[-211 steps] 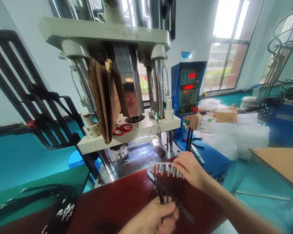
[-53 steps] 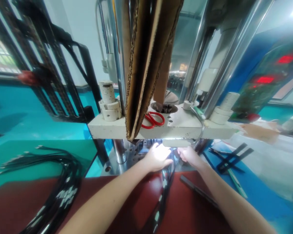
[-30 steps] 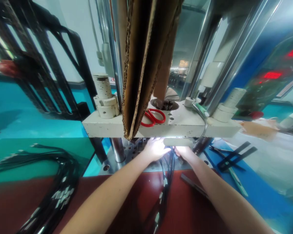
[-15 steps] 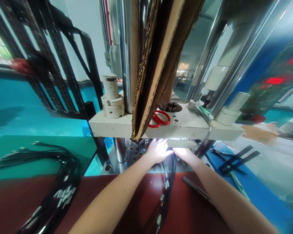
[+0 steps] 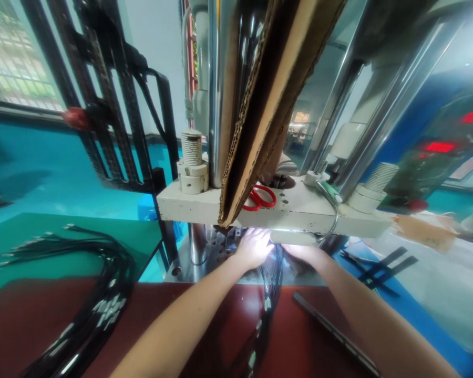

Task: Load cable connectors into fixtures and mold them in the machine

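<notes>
My left hand (image 5: 254, 249) lies back-up, fingers loosely apart; my right hand (image 5: 304, 252) has its fingers hidden behind the lamp (image 5: 294, 238). I cannot tell what either grips. Between them, black cables (image 5: 275, 275) trail onto the red surface (image 5: 232, 320): probably light, limp, slippery, best pinched near their ends.

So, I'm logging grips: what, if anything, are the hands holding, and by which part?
Can't be told: the left hand and right hand flank black cables, both partly hidden.
</notes>
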`<state>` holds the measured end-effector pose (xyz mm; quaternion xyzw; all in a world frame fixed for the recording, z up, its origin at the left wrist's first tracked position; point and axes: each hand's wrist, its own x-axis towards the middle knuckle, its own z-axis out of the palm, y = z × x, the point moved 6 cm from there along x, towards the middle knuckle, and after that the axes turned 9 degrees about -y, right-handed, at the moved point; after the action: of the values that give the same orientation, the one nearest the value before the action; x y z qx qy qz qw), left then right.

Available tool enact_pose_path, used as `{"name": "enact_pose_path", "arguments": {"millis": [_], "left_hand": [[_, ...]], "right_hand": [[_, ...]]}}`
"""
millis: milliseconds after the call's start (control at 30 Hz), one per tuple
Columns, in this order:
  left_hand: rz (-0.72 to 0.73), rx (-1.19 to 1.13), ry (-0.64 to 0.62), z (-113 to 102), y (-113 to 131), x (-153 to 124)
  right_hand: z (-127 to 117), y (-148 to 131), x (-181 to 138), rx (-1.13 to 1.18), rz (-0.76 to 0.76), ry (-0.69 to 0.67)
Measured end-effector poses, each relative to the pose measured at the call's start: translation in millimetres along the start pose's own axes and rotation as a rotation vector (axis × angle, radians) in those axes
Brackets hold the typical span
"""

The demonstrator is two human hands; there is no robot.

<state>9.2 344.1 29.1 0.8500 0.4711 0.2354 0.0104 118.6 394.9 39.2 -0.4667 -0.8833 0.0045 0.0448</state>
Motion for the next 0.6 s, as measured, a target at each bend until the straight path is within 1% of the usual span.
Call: {"name": "enact_pose_path", "arguments": {"millis": [133,267,367,433,600], "left_hand": [[-0.003,0.035,-0.003,-3,1,-1],[0.022,0.085,-0.049,-4,3,-1],[0.005,0.115,-0.089,-2,2,2],[-0.008,0.133,-0.104,0,1,4],[0.017,0.121,-0.117,3,1,8]], "right_hand": [[9,5,-9,-0.012,-0.057,0.008],[18,-4,-23,-0.028,-0.165,0.005],[18,-11,-28,-0.039,-0.221,0.013],[18,-13,-26,-0.045,-0.228,0.025],[21,-12,-20,-0.059,-0.21,0.033]]}}
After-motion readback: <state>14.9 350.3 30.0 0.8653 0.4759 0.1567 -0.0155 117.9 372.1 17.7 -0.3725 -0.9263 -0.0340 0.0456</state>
